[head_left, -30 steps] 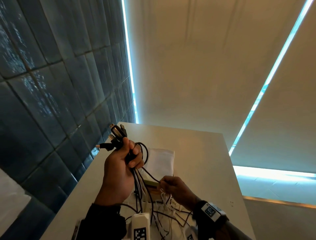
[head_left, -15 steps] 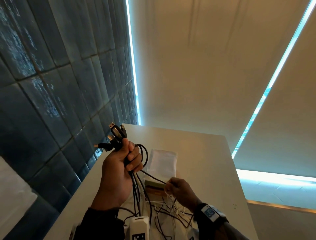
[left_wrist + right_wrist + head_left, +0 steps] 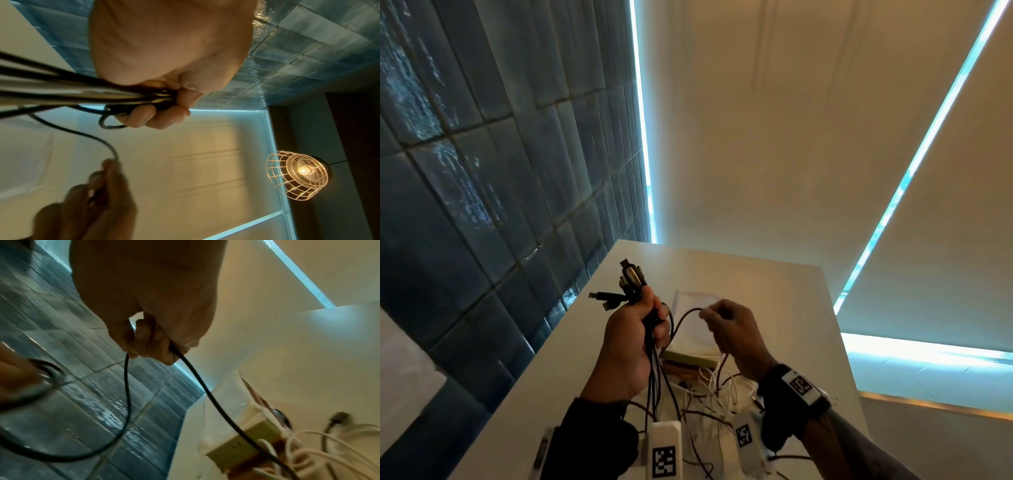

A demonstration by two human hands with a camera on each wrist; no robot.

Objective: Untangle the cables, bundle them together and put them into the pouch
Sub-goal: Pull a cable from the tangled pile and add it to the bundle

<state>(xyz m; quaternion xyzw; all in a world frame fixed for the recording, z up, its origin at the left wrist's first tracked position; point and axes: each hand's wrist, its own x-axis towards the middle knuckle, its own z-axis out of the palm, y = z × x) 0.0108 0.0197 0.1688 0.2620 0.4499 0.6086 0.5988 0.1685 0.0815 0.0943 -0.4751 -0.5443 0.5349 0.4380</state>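
Observation:
My left hand is raised above the table and grips a bunch of black cables, their plugs sticking out above the fist; the left wrist view shows the fingers curled round the cables. One black cable loops from that fist to my right hand, which pinches it between thumb and fingers. From there the cable runs down to a tangle of white and black cables on the table. The pale pouch lies on the table behind my hands.
The white table stands against a dark tiled wall on the left. Its right edge drops to a lit floor. A wire-cage lamp shows in the left wrist view. White tagged blocks sit at the near edge.
My right hand has risen from the tangle on the table up to the level of my left hand, drawing one black cable up with it. The left hand holds its bunch as before.

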